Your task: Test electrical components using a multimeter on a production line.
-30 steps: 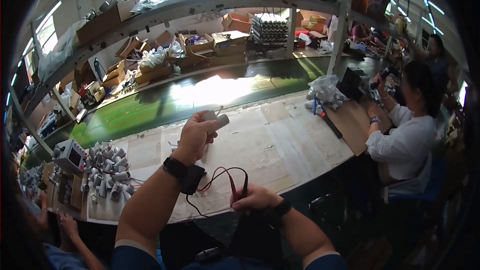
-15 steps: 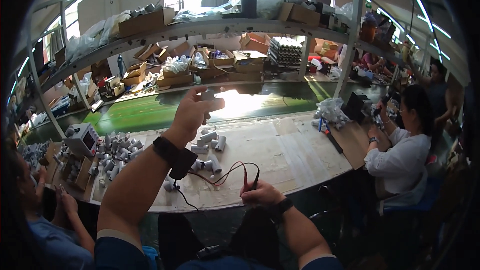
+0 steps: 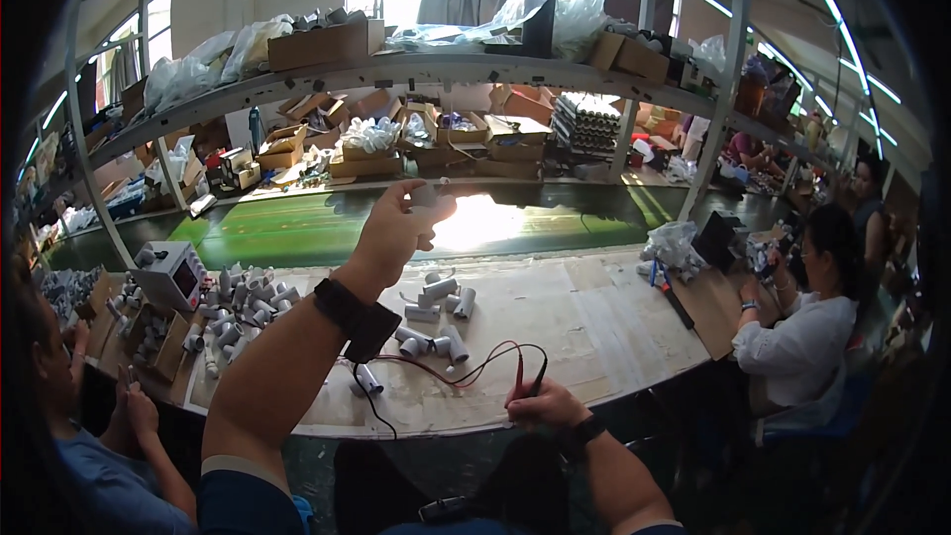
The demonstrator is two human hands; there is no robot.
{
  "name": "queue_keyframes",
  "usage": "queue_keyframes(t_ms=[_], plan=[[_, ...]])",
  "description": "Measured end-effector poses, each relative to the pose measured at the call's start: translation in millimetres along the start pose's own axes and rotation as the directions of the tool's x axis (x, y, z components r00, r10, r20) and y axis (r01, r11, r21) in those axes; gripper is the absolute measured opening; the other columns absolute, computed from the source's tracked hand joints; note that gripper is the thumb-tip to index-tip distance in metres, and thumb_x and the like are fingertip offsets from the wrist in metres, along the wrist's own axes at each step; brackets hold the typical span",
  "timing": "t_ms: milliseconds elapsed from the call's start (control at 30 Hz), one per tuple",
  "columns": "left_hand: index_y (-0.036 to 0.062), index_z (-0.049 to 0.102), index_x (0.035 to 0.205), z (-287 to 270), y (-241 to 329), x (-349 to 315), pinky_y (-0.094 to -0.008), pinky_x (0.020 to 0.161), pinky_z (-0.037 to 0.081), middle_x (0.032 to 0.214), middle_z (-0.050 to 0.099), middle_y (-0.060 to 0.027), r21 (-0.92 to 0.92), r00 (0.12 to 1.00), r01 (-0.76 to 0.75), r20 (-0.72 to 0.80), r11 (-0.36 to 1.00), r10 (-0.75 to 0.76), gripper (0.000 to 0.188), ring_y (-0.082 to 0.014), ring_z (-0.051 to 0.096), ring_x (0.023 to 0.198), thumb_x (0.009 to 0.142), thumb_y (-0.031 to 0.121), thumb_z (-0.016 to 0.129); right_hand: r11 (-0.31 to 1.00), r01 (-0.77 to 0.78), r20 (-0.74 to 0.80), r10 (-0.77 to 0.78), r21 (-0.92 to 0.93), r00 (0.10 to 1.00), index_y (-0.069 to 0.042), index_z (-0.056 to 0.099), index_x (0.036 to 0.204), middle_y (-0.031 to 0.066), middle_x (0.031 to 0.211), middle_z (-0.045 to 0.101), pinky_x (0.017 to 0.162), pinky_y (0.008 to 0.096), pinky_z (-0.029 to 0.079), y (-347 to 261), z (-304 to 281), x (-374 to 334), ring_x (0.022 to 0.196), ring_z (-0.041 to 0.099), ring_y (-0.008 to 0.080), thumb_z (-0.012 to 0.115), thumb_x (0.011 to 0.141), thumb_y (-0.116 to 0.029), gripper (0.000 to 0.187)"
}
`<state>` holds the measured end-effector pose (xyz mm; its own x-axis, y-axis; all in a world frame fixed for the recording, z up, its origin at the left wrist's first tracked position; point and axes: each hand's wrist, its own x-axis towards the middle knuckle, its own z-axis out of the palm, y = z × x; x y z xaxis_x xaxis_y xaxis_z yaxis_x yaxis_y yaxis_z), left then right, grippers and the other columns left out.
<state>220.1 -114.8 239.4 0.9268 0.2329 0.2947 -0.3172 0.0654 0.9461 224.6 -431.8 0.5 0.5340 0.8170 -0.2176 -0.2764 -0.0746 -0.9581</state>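
Observation:
My left hand (image 3: 388,236) is raised over the far edge of the worktable, its fingers closed on a small grey cylinder (image 3: 424,198). Glare from the belt behind blurs the outline of that piece. Lower right, near the table's front edge, my right hand (image 3: 551,404) grips two test probes, a red one (image 3: 517,376) and a black one (image 3: 540,369) side by side. Their leads (image 3: 466,376) run left across the tabletop to beneath my left forearm. Several loose grey cylinders (image 3: 436,287) lie between my forearm and the leads.
A pile of grey cylinders (image 3: 243,307) and a boxy meter (image 3: 168,275) stand at left. Beyond the table runs a green conveyor belt (image 3: 297,223) under a loaded shelf (image 3: 416,67). Co-workers sit on both sides; a screwdriver-like tool (image 3: 678,305) lies at right.
The whole view has shifted, so the scene sits lower and farther right. In my left hand the grey cylinder looks turned, less side-on than before. My right hand still holds both probes.

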Motion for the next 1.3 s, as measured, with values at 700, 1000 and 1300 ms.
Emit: queue_keyframes(t_ms=[700,1000,1300], plan=[[0.0030,0.058,0.117,62,69,152,-0.0253,0.062,0.052,0.090,0.068,-0.0041,-0.148,0.932,-0.264,-0.295,0.953,0.212,0.033,-0.0129,0.064,0.068,0.095,0.016,0.078,1.000,0.012,0.104,-0.011,-0.002,0.995,-0.003,0.072,0.102,0.0011,0.086,0.070,0.069,0.0254,0.051,0,-1,-12,0.076,0.063,0.0096,0.076,0.096,-0.014,0.012],[0.0002,0.066,0.126,30,127,388,-0.0343,0.076,0.060,0.108,0.072,-0.0114,0.862,0.537,-0.368,0.502,-0.348,0.678,0.035,-0.0247,0.073,0.094,0.096,0.017,0.072,0.958,0.187,0.143,-0.158,-0.217,0.977,-0.004,0.073,0.106,0.0014,0.095,0.072,0.081,0.0273,0.052,13,-4,-6,0.088,0.065,0.0100,0.077,0.095,-0.013,0.015],[0.0004,0.071,0.114,68,95,358,-0.0395,0.085,0.057,0.101,0.074,-0.0130,0.730,0.587,-0.518,-0.075,0.445,0.806,0.024,-0.0242,0.072,0.096,0.094,0.014,0.069,0.959,0.231,0.142,-0.209,-0.164,0.968,-0.004,0.072,0.103,0.0048,0.090,0.073,0.083,0.0298,0.053,20,1,-14,0.087,0.066,0.0125,0.075,0.096,-0.015,0.013]])
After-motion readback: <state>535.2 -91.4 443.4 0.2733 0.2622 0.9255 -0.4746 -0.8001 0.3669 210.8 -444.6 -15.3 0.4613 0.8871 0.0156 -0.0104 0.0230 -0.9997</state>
